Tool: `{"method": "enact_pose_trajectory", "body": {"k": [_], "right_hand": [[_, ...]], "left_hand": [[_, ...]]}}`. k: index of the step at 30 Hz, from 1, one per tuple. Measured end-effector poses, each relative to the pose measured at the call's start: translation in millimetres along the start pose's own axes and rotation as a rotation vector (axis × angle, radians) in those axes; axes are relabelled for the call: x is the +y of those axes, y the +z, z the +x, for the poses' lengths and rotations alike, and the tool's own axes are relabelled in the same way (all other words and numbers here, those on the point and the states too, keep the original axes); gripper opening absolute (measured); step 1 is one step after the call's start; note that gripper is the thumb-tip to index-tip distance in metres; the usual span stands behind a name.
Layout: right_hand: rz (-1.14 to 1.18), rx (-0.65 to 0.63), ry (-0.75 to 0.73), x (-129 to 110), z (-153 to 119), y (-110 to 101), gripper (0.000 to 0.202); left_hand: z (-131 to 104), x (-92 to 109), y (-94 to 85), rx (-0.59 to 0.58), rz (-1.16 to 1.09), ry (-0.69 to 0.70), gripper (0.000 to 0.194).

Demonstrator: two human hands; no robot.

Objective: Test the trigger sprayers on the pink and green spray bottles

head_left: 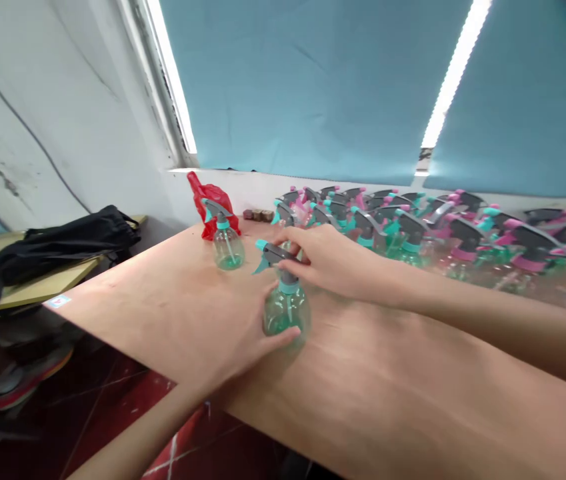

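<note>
A small clear green spray bottle (285, 310) stands upright on the wooden table (173, 313). My left hand (243, 340) wraps around its round body from the left and below. My right hand (330, 260) grips its grey and teal trigger head (275, 257) from the right. A second green spray bottle (227, 245) with the same head stands alone a little farther back to the left, untouched.
Several finished spray bottles (413, 230) with teal or pink collars crowd the back right of the table. A red plastic bag (207, 200) lies behind the lone bottle. A black bag (63, 240) rests on a lower bench at left. Blue blinds cover the window.
</note>
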State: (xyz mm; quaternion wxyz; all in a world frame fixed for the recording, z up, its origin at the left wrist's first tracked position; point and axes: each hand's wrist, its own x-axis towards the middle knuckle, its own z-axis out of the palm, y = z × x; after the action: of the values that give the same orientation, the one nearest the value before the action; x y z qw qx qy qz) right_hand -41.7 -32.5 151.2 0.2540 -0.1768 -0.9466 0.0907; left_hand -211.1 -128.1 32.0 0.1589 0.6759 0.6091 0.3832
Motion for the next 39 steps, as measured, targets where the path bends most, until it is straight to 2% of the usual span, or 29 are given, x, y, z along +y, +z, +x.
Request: {"method": "enact_pose_trajectory", "body": {"k": [4, 8, 10, 15, 19, 22, 25, 28, 34, 39], "right_hand": [[0.014, -0.056, 0.09, 11.4, -57.5, -24.8, 0.044], [0.189, -0.073, 0.233, 37.8, -111.8, -41.0, 0.073], [0.254, -0.063, 0.312, 53.8, -135.5, -43.2, 0.081], [0.376, 0.021, 0.421, 89.3, -173.1, -36.6, 0.068], [0.534, 0.173, 0.468, 102.5, -182.7, -35.2, 0.059], [0.605, 0.223, 0.535, 104.0, -183.7, -40.7, 0.051], [0.719, 0.28, 0.469, 107.9, -183.5, -43.3, 0.041], [0.77, 0.358, 0.397, 117.7, -184.7, -40.7, 0.036], [0.784, 0.415, 0.451, 142.5, -194.4, -38.3, 0.039], [0.713, 0.379, 0.541, 144.2, -197.9, -42.3, 0.044]], "left_hand": [[-1.2, 31.6, 31.3, -0.104, -0.037, 0.088, 0.068], [16.7, 50.2, 66.1, -0.215, -0.114, 0.162, 0.075], [27.7, 56.7, 84.9, -0.274, -0.194, 0.181, 0.078], [51.1, 72.3, 130.7, -0.365, -0.258, 0.234, 0.084], [68.6, 88.1, 160.9, -0.421, -0.221, 0.308, 0.083], [81.4, 99.0, 176.2, -0.453, -0.221, 0.378, 0.079], [92.3, 100.5, 181.1, -0.457, -0.166, 0.43, 0.09], [100.4, 88.8, 174.1, -0.488, 0.06, 0.478, 0.091], [107.0, 59.3, 152.4, -0.502, 0.207, 0.46, 0.043], [105.0, 57.9, 154.6, -0.504, 0.269, 0.463, 0.038]]}}
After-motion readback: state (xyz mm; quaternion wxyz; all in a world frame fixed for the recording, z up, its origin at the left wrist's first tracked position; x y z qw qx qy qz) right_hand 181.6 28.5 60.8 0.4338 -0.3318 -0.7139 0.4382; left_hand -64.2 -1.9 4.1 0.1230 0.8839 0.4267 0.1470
